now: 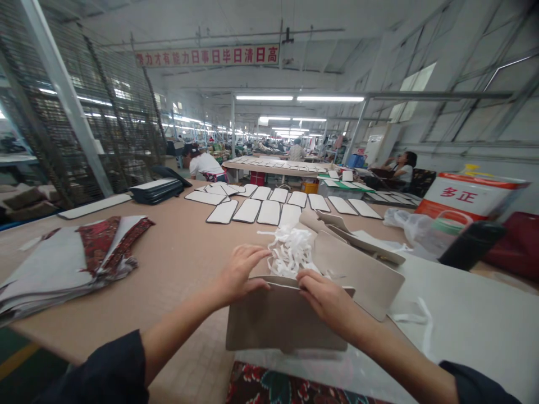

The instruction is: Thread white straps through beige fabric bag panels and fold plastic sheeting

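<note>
A flat beige board panel [278, 320] with rounded corners lies in front of me on the work table [177, 264]. My left hand [240, 275] grips its far edge at the left, fingers curled over it. My right hand [326, 297] pinches the same edge at the right. Just behind that edge sits a heap of white ribbon loops [292, 249]. A second beige panel [357, 272] leans to the right of the heap.
Rows of white-faced panels [269, 210] lie further back. A stack of grey and red patterned sheets [71, 261] sits at the left, and dark panels [158, 191] behind it. White paper, a plastic bag [416, 227], a dark bottle [471, 244] and a red-and-white box [467, 196] are at the right. Other people work far off.
</note>
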Action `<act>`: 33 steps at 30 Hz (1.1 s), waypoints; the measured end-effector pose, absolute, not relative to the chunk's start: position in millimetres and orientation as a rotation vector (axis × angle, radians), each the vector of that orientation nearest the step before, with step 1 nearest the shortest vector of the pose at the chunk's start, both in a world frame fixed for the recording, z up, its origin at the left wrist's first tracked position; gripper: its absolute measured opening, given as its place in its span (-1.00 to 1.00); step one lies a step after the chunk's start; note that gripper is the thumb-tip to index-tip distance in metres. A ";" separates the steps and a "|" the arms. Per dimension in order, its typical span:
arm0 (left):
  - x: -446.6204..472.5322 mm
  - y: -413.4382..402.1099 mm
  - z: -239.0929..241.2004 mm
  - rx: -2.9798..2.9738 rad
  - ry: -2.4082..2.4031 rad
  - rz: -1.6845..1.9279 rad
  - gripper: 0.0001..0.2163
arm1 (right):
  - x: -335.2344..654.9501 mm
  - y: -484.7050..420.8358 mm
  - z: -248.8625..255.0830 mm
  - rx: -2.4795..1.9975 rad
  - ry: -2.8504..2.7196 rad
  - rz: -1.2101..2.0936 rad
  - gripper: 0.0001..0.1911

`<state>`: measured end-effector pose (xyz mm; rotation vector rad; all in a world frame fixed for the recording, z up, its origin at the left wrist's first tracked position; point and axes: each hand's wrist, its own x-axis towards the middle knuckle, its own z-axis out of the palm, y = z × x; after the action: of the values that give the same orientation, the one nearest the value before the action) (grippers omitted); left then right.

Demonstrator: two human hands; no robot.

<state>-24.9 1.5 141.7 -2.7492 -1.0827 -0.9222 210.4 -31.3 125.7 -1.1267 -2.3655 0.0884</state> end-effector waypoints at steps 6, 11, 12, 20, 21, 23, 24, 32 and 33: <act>-42.3 0.0 137.2 -3.013 -1.412 -0.863 -0.70 | 220.0 -23.2 131.8 -1.140 -2.304 -0.049 -0.86; -38.0 -9.9 133.2 -3.168 -1.532 -0.994 -0.74 | 223.6 -19.5 134.9 -1.155 -2.283 -0.153 -0.86; -37.1 -11.7 133.3 -3.185 -1.549 -1.015 -0.74 | 224.2 -19.1 135.3 -1.156 -2.277 -0.179 -0.87; -28.8 -18.9 140.8 -3.202 -1.656 -0.880 -0.74 | 222.4 -21.9 137.7 -1.088 -2.260 -0.333 -0.87; -25.6 -19.4 142.7 -3.165 -1.650 -0.825 -0.74 | 220.8 -23.2 138.3 -1.064 -2.261 -0.356 -0.86; -17.0 -20.8 147.3 -3.085 -1.627 -0.716 -0.74 | 217.1 -25.8 140.0 -1.010 -2.253 -0.401 -0.84; -12.0 -21.6 149.5 -3.040 -1.617 -0.659 -0.74 | 215.2 -27.1 141.0 -0.987 -2.244 -0.422 -0.83; 15.1 -23.0 152.6 -2.942 -1.524 -0.616 -0.75 | 205.8 -32.2 146.6 -0.910 -2.268 -0.529 -0.79; 15.5 -21.7 151.6 -2.973 -1.519 -0.671 -0.75 | 205.6 -32.2 147.0 -0.914 -2.266 -0.521 -0.80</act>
<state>15.5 -21.7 151.6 -2.9732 -1.5185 -0.6705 205.6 -32.2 147.0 -0.9142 -2.2661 -0.5213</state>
